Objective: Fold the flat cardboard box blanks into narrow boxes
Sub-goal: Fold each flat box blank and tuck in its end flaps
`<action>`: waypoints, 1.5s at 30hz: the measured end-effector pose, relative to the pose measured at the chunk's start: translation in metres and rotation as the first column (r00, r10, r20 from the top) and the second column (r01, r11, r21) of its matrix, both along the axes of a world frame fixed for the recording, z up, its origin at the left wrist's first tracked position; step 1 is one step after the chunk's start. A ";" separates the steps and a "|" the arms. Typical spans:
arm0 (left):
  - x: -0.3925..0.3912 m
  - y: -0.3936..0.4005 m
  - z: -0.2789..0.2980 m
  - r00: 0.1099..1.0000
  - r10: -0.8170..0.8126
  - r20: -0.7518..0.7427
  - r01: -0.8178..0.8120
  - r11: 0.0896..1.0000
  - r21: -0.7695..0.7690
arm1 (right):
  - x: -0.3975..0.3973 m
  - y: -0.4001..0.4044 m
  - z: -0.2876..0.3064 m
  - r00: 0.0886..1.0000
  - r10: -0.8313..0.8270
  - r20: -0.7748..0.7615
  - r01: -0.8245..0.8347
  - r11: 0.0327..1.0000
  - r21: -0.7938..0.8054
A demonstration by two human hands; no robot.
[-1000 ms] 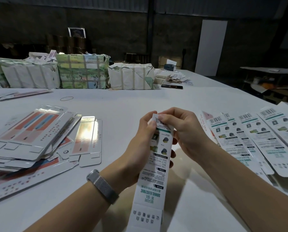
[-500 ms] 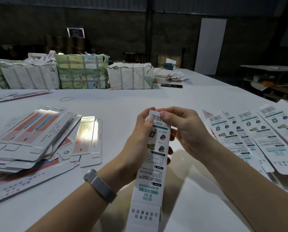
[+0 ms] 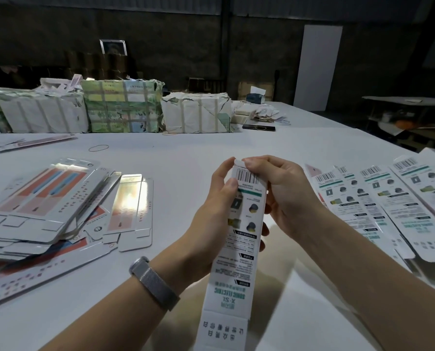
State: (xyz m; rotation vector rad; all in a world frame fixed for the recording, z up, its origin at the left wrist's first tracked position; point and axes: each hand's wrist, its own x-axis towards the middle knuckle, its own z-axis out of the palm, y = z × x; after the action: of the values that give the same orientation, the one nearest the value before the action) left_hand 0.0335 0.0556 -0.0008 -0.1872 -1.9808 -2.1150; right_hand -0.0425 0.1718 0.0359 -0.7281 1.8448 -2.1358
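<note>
One narrow box (image 3: 239,239) was up off the white table (image 3: 186,158), both hands on it: left hand (image 3: 211,224) wrapped round its side, thumb on the barcode; right hand (image 3: 284,196) pinching the top flap. Four flat printed blanks (image 3: 378,206) were fanned out at right, the outer one cut off. The glossy stack (image 3: 42,201) at left was too overlapped to count.

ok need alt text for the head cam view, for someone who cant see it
Two bare hands, left hand and right hand, hold a narrow printed box upright over a white table, fingers at its far, barcode end. Flat box blanks lie fanned at right, a pile of blanks at left.
</note>
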 end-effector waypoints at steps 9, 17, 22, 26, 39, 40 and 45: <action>0.007 -0.004 -0.002 1.000 0.007 0.010 -0.007 1.000 -0.014 | -0.004 0.006 0.007 0.990 0.115 0.080 -0.115 0.993 -0.005; 0.007 -0.006 0.003 0.997 0.072 -0.006 -0.072 0.997 0.006 | -0.002 -0.001 -0.003 0.989 0.052 -0.139 -0.048 0.998 0.037; 0.010 -0.008 0.004 0.997 0.072 -0.006 -0.071 0.997 0.040 | -0.001 -0.006 -0.010 0.960 0.020 -0.278 -0.014 1.000 0.024; 0.004 -0.007 0.008 0.998 0.055 0.025 -0.058 0.985 0.163 | -0.003 -0.010 -0.015 0.973 0.075 -0.219 -0.050 0.992 0.117; -0.002 -0.013 0.019 0.987 0.157 -0.021 -0.156 0.987 0.024 | -0.005 0.021 0.046 0.910 -0.141 -0.389 0.249 0.938 0.242; -0.006 -0.020 0.017 0.980 0.198 -0.030 -0.198 0.980 0.006 | -0.010 0.036 0.063 0.858 -0.206 -0.471 0.347 0.908 0.236; -0.021 -0.080 -0.023 0.958 0.285 0.014 -0.283 0.956 -0.078 | -0.059 0.148 0.124 0.571 -0.300 -0.764 0.791 0.453 0.412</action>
State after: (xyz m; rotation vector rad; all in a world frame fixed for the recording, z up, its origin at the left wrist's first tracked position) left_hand 0.0128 -0.0244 -0.0234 0.1072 -1.9670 -1.8725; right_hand -0.1018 0.3200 0.1596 -0.6164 3.4378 -1.1048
